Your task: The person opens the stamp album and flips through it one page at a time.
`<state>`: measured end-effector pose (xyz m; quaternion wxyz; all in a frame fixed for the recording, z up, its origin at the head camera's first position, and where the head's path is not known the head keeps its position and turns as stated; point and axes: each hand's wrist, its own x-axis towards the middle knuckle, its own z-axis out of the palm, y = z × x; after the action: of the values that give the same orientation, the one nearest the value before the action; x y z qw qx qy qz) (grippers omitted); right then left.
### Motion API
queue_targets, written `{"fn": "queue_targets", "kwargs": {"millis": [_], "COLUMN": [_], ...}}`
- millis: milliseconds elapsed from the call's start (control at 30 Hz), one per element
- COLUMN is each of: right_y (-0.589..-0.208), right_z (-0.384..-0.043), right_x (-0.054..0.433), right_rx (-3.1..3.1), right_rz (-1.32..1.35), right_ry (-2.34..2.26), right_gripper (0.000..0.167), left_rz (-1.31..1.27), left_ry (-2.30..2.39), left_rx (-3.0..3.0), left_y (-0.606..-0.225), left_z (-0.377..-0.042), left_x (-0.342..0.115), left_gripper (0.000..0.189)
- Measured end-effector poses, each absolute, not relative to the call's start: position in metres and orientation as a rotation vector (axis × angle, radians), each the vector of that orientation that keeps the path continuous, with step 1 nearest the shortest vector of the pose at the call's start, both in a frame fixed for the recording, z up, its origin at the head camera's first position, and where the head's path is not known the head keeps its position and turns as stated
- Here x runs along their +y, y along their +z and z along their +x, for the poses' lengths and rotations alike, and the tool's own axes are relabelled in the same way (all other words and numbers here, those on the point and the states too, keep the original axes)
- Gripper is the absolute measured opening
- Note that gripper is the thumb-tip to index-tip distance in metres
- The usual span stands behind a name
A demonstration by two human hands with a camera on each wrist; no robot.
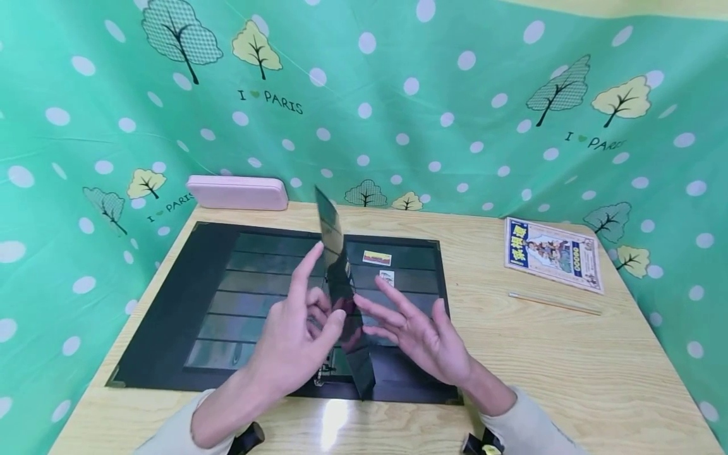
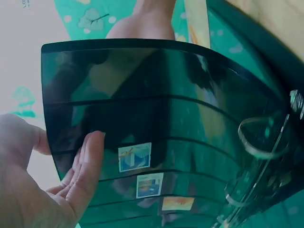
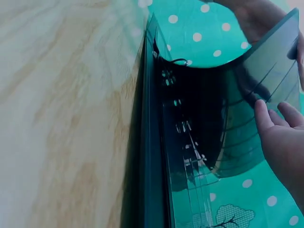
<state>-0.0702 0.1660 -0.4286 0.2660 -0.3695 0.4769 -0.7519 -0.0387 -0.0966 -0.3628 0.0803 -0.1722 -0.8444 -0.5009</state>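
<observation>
Clock positions refer to the head view, centred on the raised page. The ring-bound stamp album (image 1: 150, 316) lies unfolded on the wood-grain table (image 1: 512, 373). One dark pocket page (image 1: 331, 227) stands nearly upright at the centre, between the hands, attached at the binder rings (image 2: 256, 153) and bowed along its height.

Left hand (image 1: 298, 344): between seven and eight o'clock. The thumb and fingers pinch the free edge of the page, with the thumb on the right face and the fingers on the left face. The index finger is extended; the left wrist view shows the fingers close together.

Right hand (image 1: 426, 341): four o'clock. The fingers are spread, with the tips at the right face of the page; whether they press on it cannot be told.

Three stamps (image 2: 134, 157) sit in the pocket strips of the raised page's left face. On the album leaf to the right, a red-and-yellow stamp (image 1: 376, 258) occupies one o'clock and a smaller pale stamp (image 1: 387, 277) two o'clock.

Surroundings: pink case (image 1: 237, 193) at ten o'clock; illustrated booklet (image 1: 554, 254) just before three; thin pencil-like stick (image 1: 554, 303) at three; green dotted curtain (image 1: 409, 139) at twelve.
</observation>
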Motion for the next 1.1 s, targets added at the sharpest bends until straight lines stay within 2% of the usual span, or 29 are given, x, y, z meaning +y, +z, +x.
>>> {"fn": "queue_targets", "kwargs": {"millis": [367,700,900,1033,1100], "right_y": [-0.433,-0.45,-0.458,-0.462,-0.466], "right_z": [-0.091,-0.126,-0.137,-0.141,-0.142], "right_x": [0.183,0.22,0.233,0.239,0.241], "right_rx": [1.533,1.923,2.122,2.297,2.388], "right_rz": [-0.872,-0.712,-0.59,-0.458,-0.431], "right_ry": [-2.137,-2.186,-2.109,-1.869,-1.693], "right_gripper": [0.082,0.079,0.075,0.061,0.063], "left_rz": [-0.489,-0.272,-0.146,-0.088,-0.07], "left_ry": [-1.353,-1.271,-1.272,-1.305,-1.325], "left_rx": [-2.418,-2.475,-2.594,-2.606,-2.588], "left_y": [-0.346,-0.328,-0.325,-0.327,-0.327], "left_z": [-0.041,-0.047,-0.052,-0.054,-0.055], "left_x": [-0.125,-0.166,-0.188,-0.196,-0.197], "left_gripper": [0.076,0.053,0.062,0.066,0.064]}}
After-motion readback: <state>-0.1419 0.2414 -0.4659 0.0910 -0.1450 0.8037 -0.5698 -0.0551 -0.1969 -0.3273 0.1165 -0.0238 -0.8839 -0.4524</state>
